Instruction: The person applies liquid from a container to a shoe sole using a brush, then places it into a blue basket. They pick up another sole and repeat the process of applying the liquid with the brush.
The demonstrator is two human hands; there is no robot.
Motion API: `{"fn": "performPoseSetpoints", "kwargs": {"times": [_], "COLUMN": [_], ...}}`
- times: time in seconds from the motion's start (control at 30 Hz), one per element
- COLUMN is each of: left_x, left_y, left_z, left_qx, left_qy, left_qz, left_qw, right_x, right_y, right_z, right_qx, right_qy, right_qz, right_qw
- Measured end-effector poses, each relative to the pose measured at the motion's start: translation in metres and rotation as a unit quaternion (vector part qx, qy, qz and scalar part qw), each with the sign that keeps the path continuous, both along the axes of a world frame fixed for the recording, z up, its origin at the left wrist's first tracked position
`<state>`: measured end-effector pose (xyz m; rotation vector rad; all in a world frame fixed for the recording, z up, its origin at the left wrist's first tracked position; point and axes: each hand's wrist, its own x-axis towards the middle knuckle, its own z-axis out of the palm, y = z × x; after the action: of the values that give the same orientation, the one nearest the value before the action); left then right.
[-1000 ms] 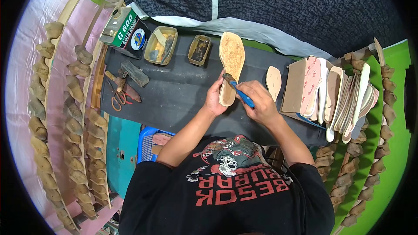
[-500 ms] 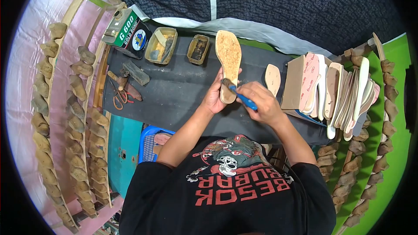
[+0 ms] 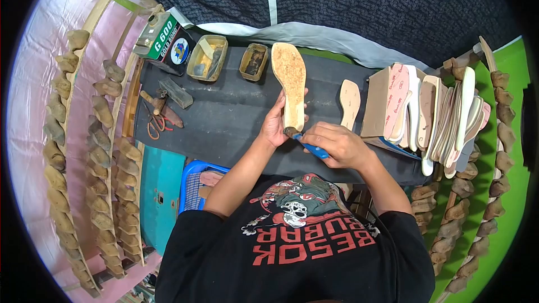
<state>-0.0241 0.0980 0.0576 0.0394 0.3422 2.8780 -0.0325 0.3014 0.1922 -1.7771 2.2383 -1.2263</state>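
Note:
A tan insole (image 3: 289, 73) with a rough, mottled face stands nearly upright in the picture, its wide end away from me. My left hand (image 3: 274, 123) is wrapped round its narrow lower part, fingertips showing past the right edge. In my right hand (image 3: 337, 146) is a brush with a blue handle (image 3: 315, 151). The dark tip of the brush touches the heel end of the insole. A second insole (image 3: 350, 104) lies on the dark table to the right of my hands.
A box (image 3: 377, 106) holding many insoles stands on the right of the table (image 3: 224, 118). At the left are a G 600 can (image 3: 164, 42), two yellowish trays (image 3: 208, 45) (image 3: 243, 67), scissors (image 3: 155, 125) and a hammer (image 3: 157, 101). Racks of wooden lasts line both sides.
My right hand has moved the brush down along the insole to its heel end. The insole has shifted slightly left and turned a little.

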Motion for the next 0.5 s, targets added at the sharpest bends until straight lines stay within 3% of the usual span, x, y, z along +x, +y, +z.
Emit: {"fn": "performPoseSetpoints", "kwargs": {"times": [0.23, 0.5], "left_x": [0.004, 0.003], "left_y": [0.009, -0.005], "left_z": [0.002, -0.009], "left_qx": [-0.001, -0.011], "left_qy": [-0.024, -0.026], "left_qz": [0.002, 0.002], "left_qw": [1.000, 1.000], "right_x": [-0.015, -0.012], "right_y": [-0.006, -0.001], "right_z": [0.007, 0.010], "right_qx": [-0.030, 0.032], "right_qy": [0.064, 0.009], "right_qz": [-0.102, -0.033], "right_qw": [0.992, 0.999]}}
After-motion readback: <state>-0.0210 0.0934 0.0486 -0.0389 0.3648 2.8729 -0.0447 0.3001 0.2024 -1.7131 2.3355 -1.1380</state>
